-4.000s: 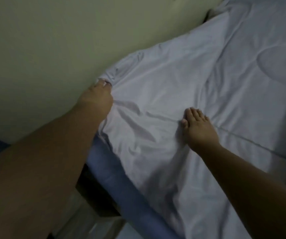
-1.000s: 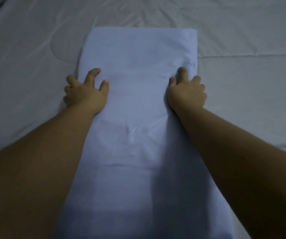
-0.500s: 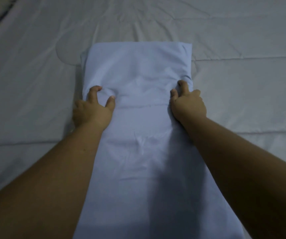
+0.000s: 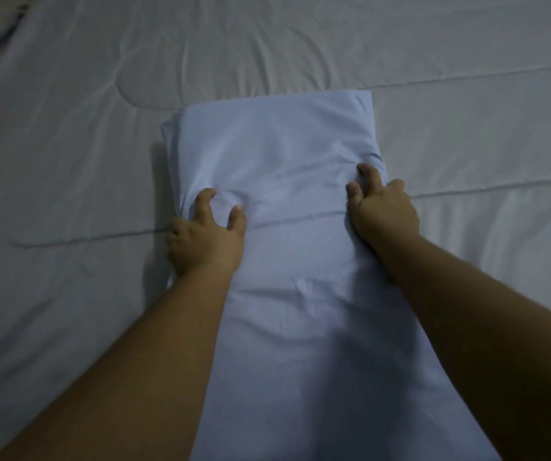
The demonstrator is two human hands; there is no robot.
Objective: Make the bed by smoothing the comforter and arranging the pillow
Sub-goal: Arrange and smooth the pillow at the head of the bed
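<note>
We are gripping the light blue pillow (image 4: pixel 277 154), lying lengthwise on the quilted comforter (image 4: pixel 68 144), left hand (image 4: pixel 206 239) pinching its left edge, right hand (image 4: pixel 384 211) clutching its right edge, probably to reposition it evenly.

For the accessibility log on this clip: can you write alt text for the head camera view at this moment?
Two bare hands grip a long pale blue pillow lying on a light grey quilted comforter, seen from above in dim light. The left hand pinches the fabric near the pillow's left edge, and the right hand clutches its right edge, bunching the cover.
</note>
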